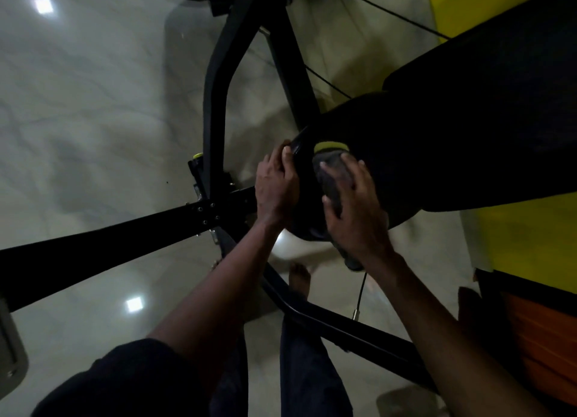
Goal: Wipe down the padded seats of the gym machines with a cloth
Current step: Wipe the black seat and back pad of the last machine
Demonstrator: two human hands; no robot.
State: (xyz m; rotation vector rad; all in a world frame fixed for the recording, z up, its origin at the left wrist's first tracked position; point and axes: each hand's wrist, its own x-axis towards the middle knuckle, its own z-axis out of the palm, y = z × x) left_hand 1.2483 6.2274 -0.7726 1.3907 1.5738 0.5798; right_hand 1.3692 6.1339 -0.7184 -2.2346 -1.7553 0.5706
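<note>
Padded seat (406, 141) lies under our right grip (352, 219), fingers spread flat, pressing the grey cloth (332, 179) down to scrub; our left grip (274, 188) clasps the seat's edge, likely steadying it.

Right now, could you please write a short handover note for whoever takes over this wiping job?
Left hand: grips the near edge of the seat, steadying it.
Right hand: presses the cloth flat on the seat, fingers spread.
Done: wiping of this seat is under way. The pad is too dark to show how much is clean.
Left: finish this seat, then probably the back pad beside it, then the other machines.
</note>
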